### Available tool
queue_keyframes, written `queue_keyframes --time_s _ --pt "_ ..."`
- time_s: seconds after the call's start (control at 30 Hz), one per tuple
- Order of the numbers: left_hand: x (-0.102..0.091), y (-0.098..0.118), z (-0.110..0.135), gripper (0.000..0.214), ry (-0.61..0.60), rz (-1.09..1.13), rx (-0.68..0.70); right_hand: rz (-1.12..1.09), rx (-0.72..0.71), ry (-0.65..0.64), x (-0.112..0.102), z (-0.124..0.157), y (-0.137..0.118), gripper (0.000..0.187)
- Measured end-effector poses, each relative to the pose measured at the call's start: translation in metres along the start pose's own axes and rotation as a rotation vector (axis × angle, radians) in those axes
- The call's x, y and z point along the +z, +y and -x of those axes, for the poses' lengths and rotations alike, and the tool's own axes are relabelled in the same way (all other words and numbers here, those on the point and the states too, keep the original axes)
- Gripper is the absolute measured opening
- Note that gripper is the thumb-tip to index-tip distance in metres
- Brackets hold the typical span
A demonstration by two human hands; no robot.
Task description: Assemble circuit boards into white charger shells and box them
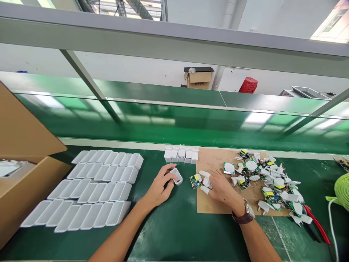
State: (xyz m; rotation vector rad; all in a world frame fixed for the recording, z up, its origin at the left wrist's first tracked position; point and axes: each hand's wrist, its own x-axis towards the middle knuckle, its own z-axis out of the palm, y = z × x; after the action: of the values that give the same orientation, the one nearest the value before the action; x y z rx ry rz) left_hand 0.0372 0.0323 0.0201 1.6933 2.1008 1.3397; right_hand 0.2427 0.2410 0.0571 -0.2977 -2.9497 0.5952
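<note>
My left hand (pixel 160 187) grips a small white plastic housing (pixel 178 177) by its side, just above the green table, with the open face tilted toward me. White finger cots cover several fingertips of my right hand (pixel 221 186). Those fingers are closed on a green circuit board (pixel 195 181) with a yellow component, at the left edge of a brown cardboard sheet (pixel 204 204). Board and housing are a short gap apart. Behind them, a row of white housings (pixel 181 157) stands close together, with small parts sticking up from the tops.
Several rows of white open housings (pixel 109 192) lie on the left, beside a cardboard box (pixel 35 193). Circuit boards with white parts (pixel 272 178) are heaped on the right. Near them are red-handled pliers (pixel 317 223) and a light-green roll (pixel 342 191). A ledge runs behind.
</note>
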Motion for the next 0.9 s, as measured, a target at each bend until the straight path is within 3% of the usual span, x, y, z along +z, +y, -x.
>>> queue_keyframes --time_s 0.2,0.37,0.63,0.9 --pt "-0.003 0.002 0.001 0.032 -0.056 0.121 0.025 -0.095 -0.079 0.027 0.001 0.001 0.005 0.059" --pt "0.006 0.002 0.004 0.085 -0.088 0.031 -0.113 -0.118 -0.152 0.131 0.012 -0.002 0.008 0.059" --pt "0.013 -0.004 0.011 0.077 -0.032 0.078 -0.107 -0.181 -0.253 0.434 0.017 -0.008 -0.014 0.057" --pt "0.015 0.004 0.011 0.083 0.012 0.105 0.004 -0.126 -0.369 0.554 0.019 -0.006 -0.033 0.074"
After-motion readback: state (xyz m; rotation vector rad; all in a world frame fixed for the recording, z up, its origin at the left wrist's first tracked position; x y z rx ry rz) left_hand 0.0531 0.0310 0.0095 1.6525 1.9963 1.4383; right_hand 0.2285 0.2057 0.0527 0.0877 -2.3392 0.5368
